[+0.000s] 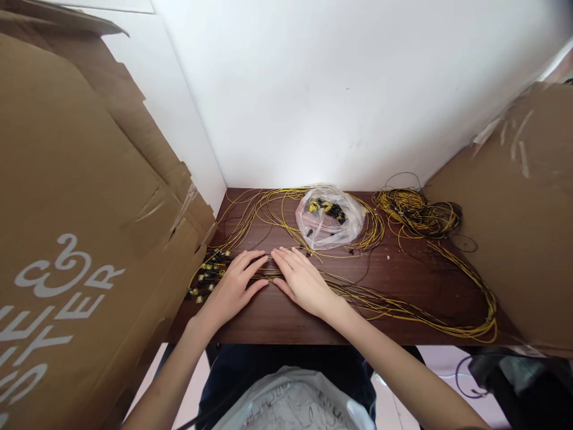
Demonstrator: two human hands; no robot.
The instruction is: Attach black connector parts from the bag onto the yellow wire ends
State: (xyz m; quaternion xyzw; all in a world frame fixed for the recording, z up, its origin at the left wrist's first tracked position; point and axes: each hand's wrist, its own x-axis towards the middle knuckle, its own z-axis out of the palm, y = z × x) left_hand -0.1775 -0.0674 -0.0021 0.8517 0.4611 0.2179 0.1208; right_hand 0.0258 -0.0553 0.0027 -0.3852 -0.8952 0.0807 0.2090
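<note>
My left hand (239, 283) lies flat with its fingers stretched out over a bundle of yellow and black wires (385, 304) on the dark wooden table. Beside it my right hand (302, 278) rests on the same wires, palm down and fingers extended. The fingertips of both hands almost meet. Left of my left hand, the wire ends carry several small yellowish and black connectors (206, 278). The bundle runs out to the right from under my right hand and bends back near the table's right side. My palms hide the part of the wires beneath them.
A clear plastic bag (331, 218) with yellow and black parts stands at the back, amid more looped yellow wires (264, 206). A tangled wire coil (414, 212) lies back right. Cardboard walls (89, 179) flank the table (286, 325); a white wall closes the back. A plastic bag (295, 406) is at my lap.
</note>
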